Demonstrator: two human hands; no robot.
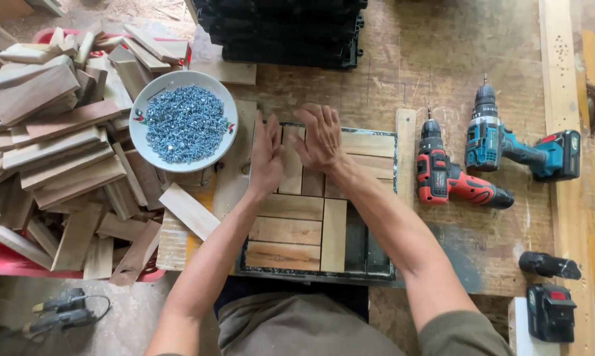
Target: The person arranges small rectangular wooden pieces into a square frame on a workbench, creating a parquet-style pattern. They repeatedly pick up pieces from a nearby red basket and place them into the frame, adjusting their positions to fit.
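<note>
**Wood slats pressed into black tile frame**

Wood slats (pixel 291 224) lie in the black frame (pixel 370 254) at centre bench. Left hand (pixel 266 160) stands edge-on, fingers straight; right hand (pixel 320 137) lies flat, spread, gripping nothing. Best to press evenly and close gaps before fastening. Bowl of screws (pixel 184 120) at 10 o'clock; red drill (pixel 442 175) and blue drill (pixel 508 142) at 3 o'clock. Their labels are too small to tell.

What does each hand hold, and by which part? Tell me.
Nothing is held. The left hand and right hand lie open on the wooden slats in the black frame.
</note>
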